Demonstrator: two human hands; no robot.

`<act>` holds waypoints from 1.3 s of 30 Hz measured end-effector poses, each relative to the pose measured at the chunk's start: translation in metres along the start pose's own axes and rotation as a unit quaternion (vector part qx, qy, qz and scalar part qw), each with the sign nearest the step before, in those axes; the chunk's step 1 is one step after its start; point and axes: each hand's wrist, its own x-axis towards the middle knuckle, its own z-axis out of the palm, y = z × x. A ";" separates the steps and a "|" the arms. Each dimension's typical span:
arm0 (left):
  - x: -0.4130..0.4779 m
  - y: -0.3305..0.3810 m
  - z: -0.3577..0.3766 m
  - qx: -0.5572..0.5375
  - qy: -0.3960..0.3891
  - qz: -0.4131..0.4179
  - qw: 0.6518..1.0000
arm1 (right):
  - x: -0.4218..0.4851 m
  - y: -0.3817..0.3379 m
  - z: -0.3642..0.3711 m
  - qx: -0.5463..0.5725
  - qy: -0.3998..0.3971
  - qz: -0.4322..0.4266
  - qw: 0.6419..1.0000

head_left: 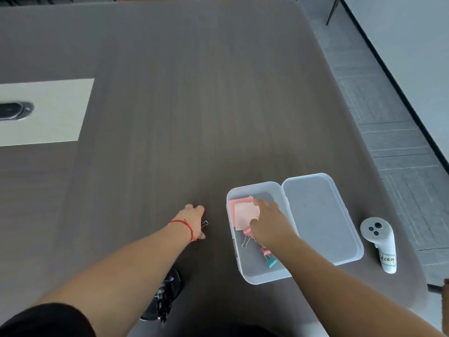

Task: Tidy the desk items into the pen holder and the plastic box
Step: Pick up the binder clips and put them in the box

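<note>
A clear plastic box (245, 268) stands open near the front right, its lid (320, 215) folded out flat to the right. Inside lie pink sticky notes (243, 211), pink binder clips (247, 235) and a teal clip (271, 262). My right hand (267, 223) is inside the box, fingers spread over the sticky notes, gripping nothing that I can see. My left hand (192, 218) rests knuckles-up on the desk left of the box, fingers curled over a small binder clip (204, 224) whose wire loop sticks out. The black mesh pen holder (167, 295) is partly hidden under my left forearm.
A white hand controller (380, 242) with a paper label lies right of the lid, close to the desk's right edge. A white panel (56, 110) with a dark oval socket (14, 110) sits at the far left. Grey floor lies beyond the right edge.
</note>
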 end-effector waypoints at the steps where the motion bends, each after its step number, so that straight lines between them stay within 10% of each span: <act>1: 0.001 0.002 0.001 0.006 0.001 0.006 1.000 | -0.001 0.002 0.000 0.003 -0.002 0.006 1.000; 6: 0.000 0.002 -0.011 0.028 0.008 0.015 0.999 | -0.003 0.013 -0.007 0.010 0.000 0.016 1.000; 13: -0.028 0.071 -0.065 -0.236 0.309 0.183 0.903 | -0.012 0.034 -0.029 0.077 -0.004 0.035 0.996; 16: -0.037 0.113 -0.047 -0.107 0.224 0.283 0.926 | -0.013 0.042 -0.033 0.120 -0.002 0.033 0.992; 21: -0.017 0.141 -0.001 0.141 0.121 0.223 0.957 | -0.017 0.057 -0.030 0.175 0.031 0.021 0.984; 31: -0.018 0.113 -0.017 -0.003 0.100 0.213 0.972 | -0.024 0.069 -0.025 0.192 0.054 0.008 0.980; 39: -0.047 0.091 -0.024 0.138 0.123 0.235 0.954 | -0.028 0.056 -0.023 0.142 0.046 0.001 0.989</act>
